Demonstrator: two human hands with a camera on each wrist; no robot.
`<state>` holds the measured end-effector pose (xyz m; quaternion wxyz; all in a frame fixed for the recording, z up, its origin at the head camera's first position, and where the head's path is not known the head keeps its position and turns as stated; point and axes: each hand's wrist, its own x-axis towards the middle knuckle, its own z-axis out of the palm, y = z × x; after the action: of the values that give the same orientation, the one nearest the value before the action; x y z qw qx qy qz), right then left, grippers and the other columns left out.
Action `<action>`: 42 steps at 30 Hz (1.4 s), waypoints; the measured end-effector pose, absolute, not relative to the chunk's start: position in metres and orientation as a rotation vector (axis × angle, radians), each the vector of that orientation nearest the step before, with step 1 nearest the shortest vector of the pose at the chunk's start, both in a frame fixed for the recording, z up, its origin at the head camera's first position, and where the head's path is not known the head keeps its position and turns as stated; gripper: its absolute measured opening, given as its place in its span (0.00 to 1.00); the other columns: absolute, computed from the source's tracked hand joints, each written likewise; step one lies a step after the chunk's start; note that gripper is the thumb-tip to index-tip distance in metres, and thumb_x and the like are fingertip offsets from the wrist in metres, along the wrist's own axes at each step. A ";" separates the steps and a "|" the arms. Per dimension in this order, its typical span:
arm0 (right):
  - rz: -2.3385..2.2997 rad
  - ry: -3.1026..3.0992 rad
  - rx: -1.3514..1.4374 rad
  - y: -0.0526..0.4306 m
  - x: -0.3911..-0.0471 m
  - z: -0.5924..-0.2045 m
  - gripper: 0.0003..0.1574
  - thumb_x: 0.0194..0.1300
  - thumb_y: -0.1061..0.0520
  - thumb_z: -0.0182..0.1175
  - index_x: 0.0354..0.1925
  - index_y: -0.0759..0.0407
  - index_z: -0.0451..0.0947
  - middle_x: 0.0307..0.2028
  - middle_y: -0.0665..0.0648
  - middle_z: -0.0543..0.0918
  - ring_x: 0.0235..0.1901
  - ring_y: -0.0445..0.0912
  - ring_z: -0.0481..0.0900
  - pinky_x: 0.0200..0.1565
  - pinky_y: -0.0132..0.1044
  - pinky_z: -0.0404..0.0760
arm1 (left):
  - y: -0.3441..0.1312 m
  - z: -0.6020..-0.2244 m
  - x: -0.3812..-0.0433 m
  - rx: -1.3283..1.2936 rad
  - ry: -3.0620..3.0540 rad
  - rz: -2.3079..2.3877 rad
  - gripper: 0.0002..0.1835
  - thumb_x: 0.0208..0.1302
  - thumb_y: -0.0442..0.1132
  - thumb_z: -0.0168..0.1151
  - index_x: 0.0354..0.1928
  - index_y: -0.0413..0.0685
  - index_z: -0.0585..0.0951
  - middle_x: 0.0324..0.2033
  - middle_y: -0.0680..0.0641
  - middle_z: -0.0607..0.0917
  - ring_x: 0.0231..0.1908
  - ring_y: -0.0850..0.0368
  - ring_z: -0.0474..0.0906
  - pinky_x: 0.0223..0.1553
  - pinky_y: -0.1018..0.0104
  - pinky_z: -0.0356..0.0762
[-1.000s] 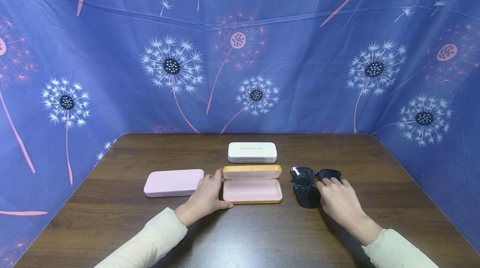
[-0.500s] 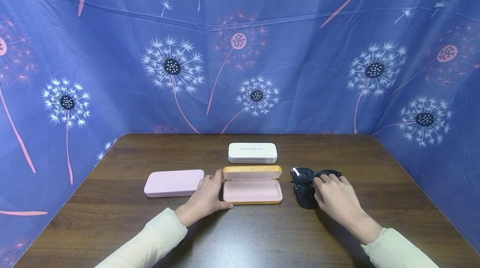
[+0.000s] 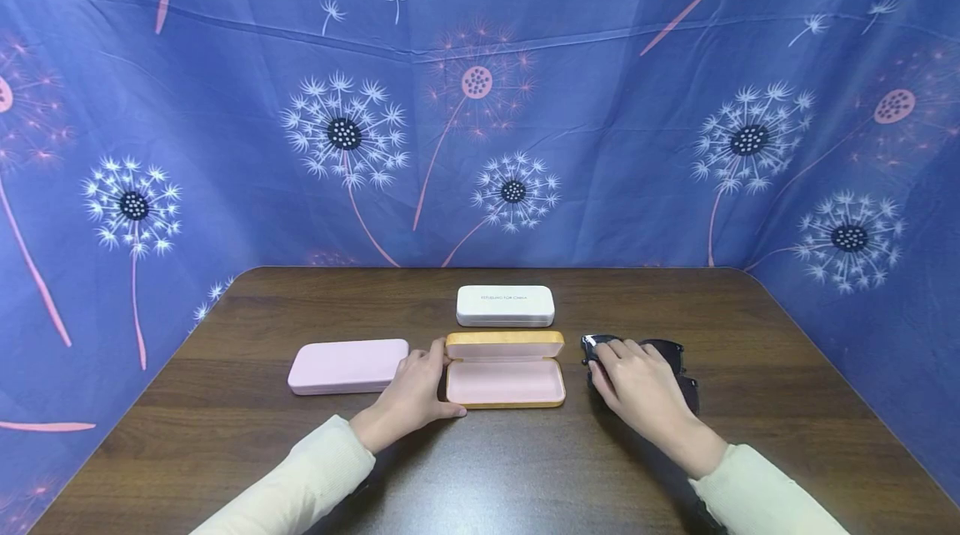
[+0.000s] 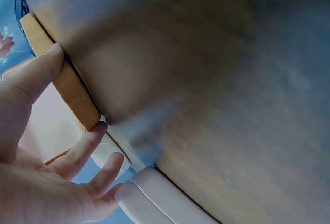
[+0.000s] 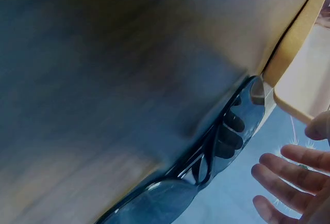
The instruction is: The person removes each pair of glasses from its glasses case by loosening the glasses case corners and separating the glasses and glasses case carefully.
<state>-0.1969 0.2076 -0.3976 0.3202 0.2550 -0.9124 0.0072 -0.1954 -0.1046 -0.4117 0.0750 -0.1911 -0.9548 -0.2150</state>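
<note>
An orange-rimmed glasses case [image 3: 506,385] with a pink lining stands open in the middle of the table. My left hand [image 3: 412,389] holds its left end, thumb [image 4: 44,69] on the front wall and fingers around the corner. My right hand [image 3: 645,389] is over black sunglasses [image 3: 667,347] to the right of the case. Another dark-lensed pair [image 3: 688,393] shows just in front of them, mostly hidden by that hand. In the right wrist view, loose, spread fingers [image 5: 289,182] stand apart from the nearer sunglasses [image 5: 160,203].
A closed pink glasses case [image 3: 345,366] lies left of the left hand, close to its fingers. Behind the open case is a closed white one [image 3: 506,304] with small lettering. A blue dandelion-print cloth [image 3: 600,102] hangs behind the brown wooden table [image 3: 510,468].
My right hand has moved left across the sunglasses, now covering the left lenses and uncovering the right ones. My left hand has stayed on the orange case.
</note>
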 end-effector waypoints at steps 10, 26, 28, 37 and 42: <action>0.132 -2.447 0.682 0.188 -0.206 -0.397 0.18 0.61 0.49 0.54 0.42 0.61 0.77 0.35 0.57 0.84 0.35 0.50 0.81 0.35 0.45 0.77 | -0.106 -0.411 -0.198 -0.590 -2.888 -0.683 0.49 0.33 0.49 0.77 0.57 0.37 0.62 0.42 0.46 0.82 0.45 0.43 0.73 0.50 0.47 0.67; 0.447 -2.583 0.741 0.168 -0.229 -0.388 0.18 0.68 0.46 0.47 0.41 0.56 0.77 0.31 0.51 0.81 0.28 0.42 0.77 0.27 0.35 0.74 | -0.106 -0.409 -0.200 -0.613 -2.902 -0.683 0.49 0.34 0.49 0.77 0.57 0.35 0.62 0.42 0.45 0.81 0.44 0.44 0.73 0.47 0.48 0.69; 0.489 -2.627 0.740 0.166 -0.232 -0.386 0.18 0.68 0.45 0.46 0.40 0.53 0.76 0.30 0.49 0.80 0.26 0.39 0.74 0.25 0.32 0.70 | -0.106 -0.410 -0.200 -0.616 -2.900 -0.687 0.49 0.34 0.49 0.77 0.57 0.35 0.62 0.42 0.45 0.81 0.44 0.43 0.73 0.47 0.47 0.69; 0.699 -2.813 0.723 0.164 -0.244 -0.382 0.21 0.69 0.40 0.41 0.33 0.51 0.73 0.18 0.45 0.69 0.17 0.37 0.64 0.19 0.30 0.63 | -0.107 -0.411 -0.202 -0.635 -2.903 -0.696 0.50 0.34 0.49 0.77 0.58 0.35 0.61 0.43 0.45 0.81 0.45 0.43 0.73 0.48 0.47 0.69; 0.772 -2.882 0.752 0.164 -0.248 -0.382 0.21 0.69 0.39 0.42 0.32 0.51 0.72 0.15 0.45 0.66 0.15 0.36 0.61 0.17 0.29 0.59 | -0.108 -0.412 -0.202 -0.637 -2.904 -0.705 0.51 0.35 0.49 0.77 0.59 0.35 0.61 0.44 0.45 0.81 0.46 0.43 0.73 0.49 0.47 0.68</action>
<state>-0.2482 0.1645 -0.3815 0.0323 0.2442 -0.9361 0.2509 -0.2024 -0.1077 -0.4117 0.0432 -0.2083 -0.9495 -0.2306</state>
